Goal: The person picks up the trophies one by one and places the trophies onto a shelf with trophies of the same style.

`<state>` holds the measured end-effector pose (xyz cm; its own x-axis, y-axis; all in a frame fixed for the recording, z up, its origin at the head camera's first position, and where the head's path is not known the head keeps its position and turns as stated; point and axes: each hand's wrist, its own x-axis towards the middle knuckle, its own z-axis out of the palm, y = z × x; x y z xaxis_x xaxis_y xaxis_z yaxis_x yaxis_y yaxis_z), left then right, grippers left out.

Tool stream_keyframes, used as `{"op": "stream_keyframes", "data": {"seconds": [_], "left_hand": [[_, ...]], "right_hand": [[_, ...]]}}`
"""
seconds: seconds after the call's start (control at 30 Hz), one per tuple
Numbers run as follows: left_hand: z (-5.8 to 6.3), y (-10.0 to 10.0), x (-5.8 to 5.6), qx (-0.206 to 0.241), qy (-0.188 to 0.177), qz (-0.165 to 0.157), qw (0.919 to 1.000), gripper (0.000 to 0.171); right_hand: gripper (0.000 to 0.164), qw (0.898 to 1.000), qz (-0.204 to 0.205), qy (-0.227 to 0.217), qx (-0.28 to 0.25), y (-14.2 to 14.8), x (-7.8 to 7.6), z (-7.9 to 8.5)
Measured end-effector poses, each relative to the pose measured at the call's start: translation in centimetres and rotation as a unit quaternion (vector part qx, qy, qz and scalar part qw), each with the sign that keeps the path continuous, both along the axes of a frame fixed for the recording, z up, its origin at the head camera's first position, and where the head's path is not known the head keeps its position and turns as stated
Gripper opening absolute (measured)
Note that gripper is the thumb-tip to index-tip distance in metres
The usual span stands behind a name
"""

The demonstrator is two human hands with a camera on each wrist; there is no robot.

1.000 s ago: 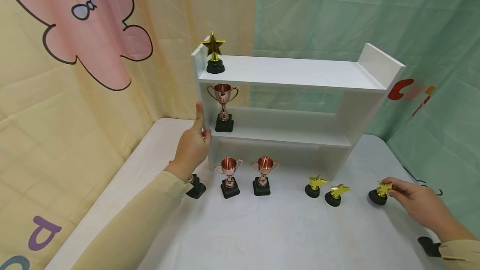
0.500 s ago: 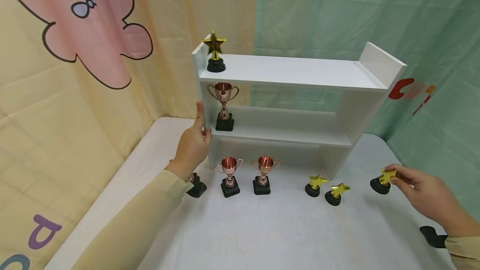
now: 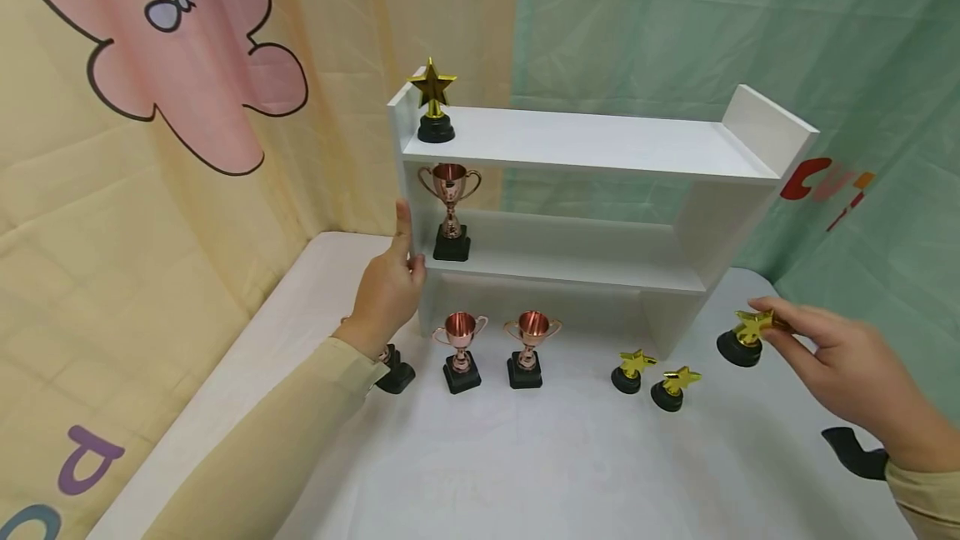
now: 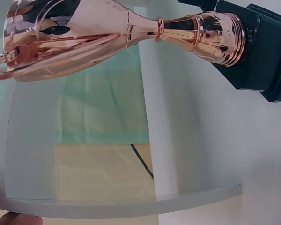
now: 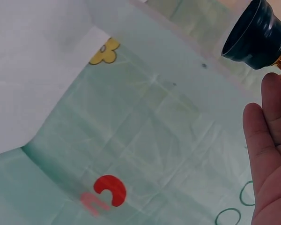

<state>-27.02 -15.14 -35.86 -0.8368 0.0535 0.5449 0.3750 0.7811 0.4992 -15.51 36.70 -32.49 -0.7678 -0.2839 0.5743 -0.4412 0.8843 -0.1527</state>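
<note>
My right hand (image 3: 862,369) pinches a small star trophy (image 3: 742,338) by its gold star, with the black round base hanging tilted over the table. That base (image 5: 257,35) shows in the right wrist view beside the fingers. My left hand (image 3: 386,290) grips the left side panel of the white shelf (image 3: 585,140), one finger pointing up along it. On the top board a star trophy (image 3: 433,102) stands at the left end, above a copper cup trophy (image 3: 452,211) on the middle board. Large in the left wrist view is a copper cup trophy (image 4: 145,28).
Two copper cup trophies (image 3: 460,352) (image 3: 527,348) stand before the shelf, and another trophy's black base (image 3: 395,372) shows behind the left wrist. Two star trophies (image 3: 632,369) (image 3: 671,388) stand to the right on the white-covered table (image 3: 525,465). Printed curtains (image 3: 622,23) hang around.
My right hand has lifted the star trophy off the table and carried it upward, then slightly left toward the shelf. The left hand has stayed on the panel.
</note>
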Motion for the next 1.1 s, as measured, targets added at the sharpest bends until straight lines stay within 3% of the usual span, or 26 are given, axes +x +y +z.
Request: {"op": "stream_keyframes", "data": {"seconds": [0.17,0.37,0.5,0.73,0.93,1.1], "left_hand": [[0.1,0.1,0.1,0.001,-0.004,0.002,1.0000,0.101],[0.2,0.1,0.1,0.001,-0.020,0.005,0.9998,0.099],[0.2,0.0,0.0,0.001,-0.022,0.003,0.9997,0.098],[0.1,0.1,0.1,0.001,-0.022,0.002,0.9998,0.098],[0.2,0.1,0.1,0.004,-0.021,0.001,0.9998,0.098],[0.1,0.1,0.0,0.000,-0.015,0.002,0.9999,0.100]], "right_hand": [[0.053,0.997,0.060,0.055,-0.011,-2.0,0.0,1.9],[0.035,0.989,0.113,0.088,-0.021,-4.2,-0.1,4.4],[0.058,0.985,0.136,0.104,-0.022,-5.6,-0.6,5.9],[0.069,0.981,0.149,0.126,-0.016,-8.2,-1.5,8.5],[0.045,0.981,0.157,0.113,-0.015,-10.2,-2.2,10.8],[0.065,0.983,0.150,0.101,-0.023,-12.1,-3.2,12.7]]}}
